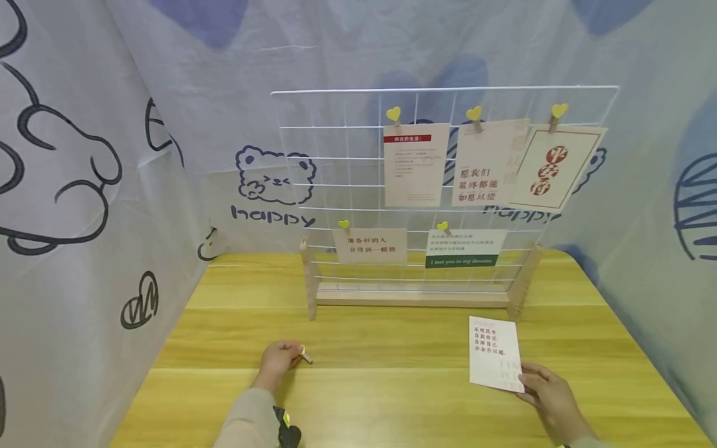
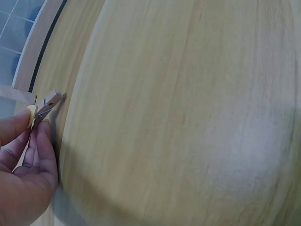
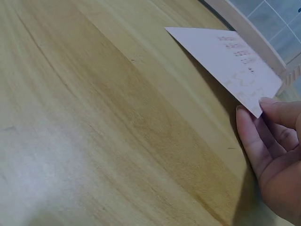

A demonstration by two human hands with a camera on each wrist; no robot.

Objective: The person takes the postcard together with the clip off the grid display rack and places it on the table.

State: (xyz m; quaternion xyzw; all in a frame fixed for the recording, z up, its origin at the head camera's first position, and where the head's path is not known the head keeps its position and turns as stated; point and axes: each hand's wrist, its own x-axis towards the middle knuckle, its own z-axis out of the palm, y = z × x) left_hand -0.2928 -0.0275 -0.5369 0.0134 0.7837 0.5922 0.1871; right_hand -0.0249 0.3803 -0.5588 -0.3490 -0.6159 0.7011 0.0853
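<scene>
Patterned cloth (image 1: 336, 37) hangs behind a wooden surface (image 1: 386, 398) where, from afar, I see a wire rack (image 1: 411, 297) bearing five clipped cards (image 1: 417, 165), three above two. The right hand (image 1: 551, 395) pinches a sixth card (image 1: 493, 351) by its lower right corner, near the rack's right post (image 1: 524, 283). The left hand (image 1: 279, 362) holds a heart-topped clip (image 2: 46, 107) between thumb and fingers, near the left post (image 1: 309, 283).

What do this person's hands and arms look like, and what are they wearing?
The left hand and the right hand wear no gloves. The left sleeve is pale beige, with a dark, rounded black piece bearing a touch of yellow at its side. Only a sliver of the pale right sleeve shows, at the head view's bottom edge.
</scene>
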